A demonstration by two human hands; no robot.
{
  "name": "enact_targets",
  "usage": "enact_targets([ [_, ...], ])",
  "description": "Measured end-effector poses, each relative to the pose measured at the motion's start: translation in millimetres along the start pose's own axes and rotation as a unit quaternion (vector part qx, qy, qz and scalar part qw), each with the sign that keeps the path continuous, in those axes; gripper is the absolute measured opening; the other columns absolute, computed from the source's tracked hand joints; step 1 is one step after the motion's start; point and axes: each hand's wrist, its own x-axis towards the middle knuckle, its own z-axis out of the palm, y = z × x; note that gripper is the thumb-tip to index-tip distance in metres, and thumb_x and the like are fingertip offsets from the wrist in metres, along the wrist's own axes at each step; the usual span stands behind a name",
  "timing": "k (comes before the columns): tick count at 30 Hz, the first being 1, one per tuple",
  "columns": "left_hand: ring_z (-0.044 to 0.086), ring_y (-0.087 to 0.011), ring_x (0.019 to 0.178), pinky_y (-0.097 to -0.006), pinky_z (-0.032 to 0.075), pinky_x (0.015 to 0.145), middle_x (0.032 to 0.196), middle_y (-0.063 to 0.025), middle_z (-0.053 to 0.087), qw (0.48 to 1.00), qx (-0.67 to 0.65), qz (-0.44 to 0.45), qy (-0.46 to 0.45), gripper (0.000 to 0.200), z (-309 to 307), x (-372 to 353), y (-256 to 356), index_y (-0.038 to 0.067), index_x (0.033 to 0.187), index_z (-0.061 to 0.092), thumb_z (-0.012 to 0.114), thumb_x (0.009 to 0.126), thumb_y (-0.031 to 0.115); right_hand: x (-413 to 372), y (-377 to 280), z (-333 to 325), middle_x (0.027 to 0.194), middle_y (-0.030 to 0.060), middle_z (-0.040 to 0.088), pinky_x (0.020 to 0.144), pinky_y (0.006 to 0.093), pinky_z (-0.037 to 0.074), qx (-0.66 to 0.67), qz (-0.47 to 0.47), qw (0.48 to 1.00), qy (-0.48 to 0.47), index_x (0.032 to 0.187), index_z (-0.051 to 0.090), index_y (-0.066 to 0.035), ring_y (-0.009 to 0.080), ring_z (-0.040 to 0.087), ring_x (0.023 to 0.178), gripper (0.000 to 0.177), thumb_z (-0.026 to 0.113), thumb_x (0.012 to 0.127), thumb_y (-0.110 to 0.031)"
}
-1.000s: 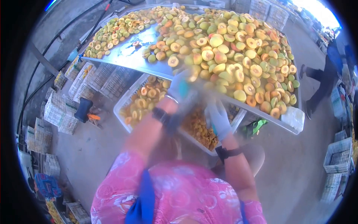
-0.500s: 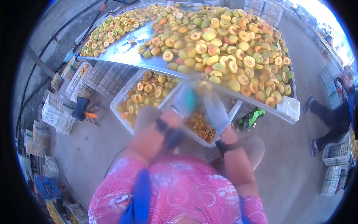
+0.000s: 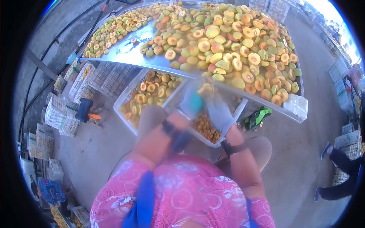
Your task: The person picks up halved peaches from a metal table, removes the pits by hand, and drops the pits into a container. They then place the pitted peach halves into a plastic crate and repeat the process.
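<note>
Grey floor (image 3: 95, 163), metal table (image 3: 127, 50) heaped with cut fruit (image 3: 243, 49).
Gloved right hand (image 3: 220, 114) grips one blurred fruit piece (image 3: 206, 89) just off the table's near edge, above a bin (image 3: 242, 108) of brown pieces (image 3: 207, 129); gloved left hand (image 3: 191, 100) is right beside it, its grip too blurred to tell. Another bin (image 3: 129, 89), holding fruit, adjoins the first.

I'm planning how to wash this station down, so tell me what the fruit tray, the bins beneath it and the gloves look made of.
Fruit tray: likely metal, smooth and shiny, from its bright reflections.
Bins: probably plastic, pale, with smooth, moulded-looking rims.
Gloves: perhaps fabric, since they look matt; blur hides any weave.
</note>
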Motion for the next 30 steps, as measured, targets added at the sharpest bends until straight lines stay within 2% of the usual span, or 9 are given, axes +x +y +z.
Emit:
enact_targets([
  [6,0.067,-0.0217,0.084,-0.0311,0.055,0.065,0.095,-0.0096,0.065,0.999,0.028,-0.027,0.036,0.04,12.2,-0.1,13.3,0.002,0.109,0.059,0.052,0.099,0.04,-11.5,-30.8,-2.4,0.108,0.022,0.064,0.084,0.0416,0.05,0.113,0.091,0.989,-0.031,0.126,0.048,0.001,0.0336,0.065,0.1,0.044,0.047,0.1,-0.035],
  [11,0.065,-0.0187,0.067,-0.0277,0.053,0.052,0.087,-0.0108,0.065,0.989,-0.076,-0.13,0.009,0.05,15.4,0.2,26.7,0.005,0.092,0.057,0.052,0.095,0.055,-12.2,-11.7,3.1,0.107,0.0206,0.065,0.085,0.0392,0.049,0.057,0.01,0.998,-0.03,0.128,0.047,0.0,0.0306,0.064,0.098,0.045,0.046,0.1,-0.035],
  [13,0.064,-0.0181,0.066,-0.0275,0.052,0.051,0.086,-0.0111,0.064,0.997,0.005,-0.07,0.024,0.051,19.1,-1.0,19.9,0.005,0.091,0.057,0.051,0.095,0.056,-12.1,-1.0,7.5,0.107,0.0207,0.065,0.086,0.0393,0.048,0.068,0.031,0.996,-0.04,0.128,0.047,0.0,0.0308,0.063,0.097,0.045,0.046,0.101,-0.036],
  [16,0.063,-0.0167,0.065,-0.0268,0.052,0.05,0.084,-0.0111,0.063,0.996,0.066,-0.043,0.03,0.053,23.9,-1.5,19.9,0.006,0.089,0.056,0.049,0.095,0.058,-11.1,25.2,11.6,0.093,0.0124,0.064,0.07,0.0343,0.051,0.001,-0.163,0.986,0.019,0.129,0.048,-0.005,0.0215,0.061,0.077,0.042,0.047,0.101,-0.036],
  [17,0.062,-0.0158,0.065,-0.0264,0.051,0.05,0.083,-0.0108,0.063,0.996,0.048,-0.071,0.022,0.054,25.4,-2.0,23.5,0.006,0.087,0.056,0.048,0.095,0.059,-14.7,0.9,-2.0,0.086,0.0068,0.06,0.06,0.0294,0.047,0.184,0.023,0.98,-0.069,0.127,0.049,-0.008,0.0153,0.056,0.068,0.039,0.048,0.101,-0.036],
  [18,0.062,-0.0158,0.065,-0.0264,0.051,0.05,0.083,-0.0108,0.063,0.996,0.048,-0.072,0.022,0.054,26.8,-4.0,27.9,0.006,0.087,0.056,0.048,0.095,0.059,-16.0,-12.4,-9.9,0.079,0.0011,0.056,0.05,0.0246,0.043,0.353,0.207,0.9,-0.152,0.125,0.05,-0.01,0.0091,0.05,0.059,0.035,0.048,0.101,-0.035],
  [21,0.061,-0.0148,0.063,-0.026,0.051,0.051,0.082,-0.0108,0.062,0.994,0.005,-0.105,-0.02,0.055,22.3,-7.8,34.3,0.006,0.085,0.055,0.047,0.095,0.059,-16.8,-11.3,-14.4,0.073,-0.0062,0.046,0.041,0.0173,0.03,0.39,0.221,0.872,-0.194,0.12,0.05,-0.014,0.0013,0.038,0.051,0.029,0.05,0.1,-0.035],
  [26,0.059,-0.015,0.062,-0.0277,0.05,0.054,0.082,-0.0107,0.063,0.981,0.18,-0.068,0.001,0.061,18.6,-4.5,30.1,0.004,0.087,0.06,0.045,0.095,0.062,-19.7,-9.9,-4.3,0.068,-0.0068,0.046,0.042,0.0183,0.032,0.383,0.206,0.887,-0.157,0.116,0.052,-0.013,0.0024,0.04,0.051,0.028,0.05,0.1,-0.036],
  [30,0.059,-0.0149,0.062,-0.0277,0.05,0.055,0.083,-0.0103,0.063,0.991,0.059,-0.113,-0.03,0.063,4.7,-4.6,26.9,0.003,0.087,0.062,0.043,0.096,0.062,-21.8,0.5,-16.5,0.066,-0.0071,0.045,0.043,0.0189,0.032,0.448,0.185,0.841,-0.239,0.116,0.054,-0.011,0.0025,0.04,0.051,0.031,0.049,0.101,-0.037],
])
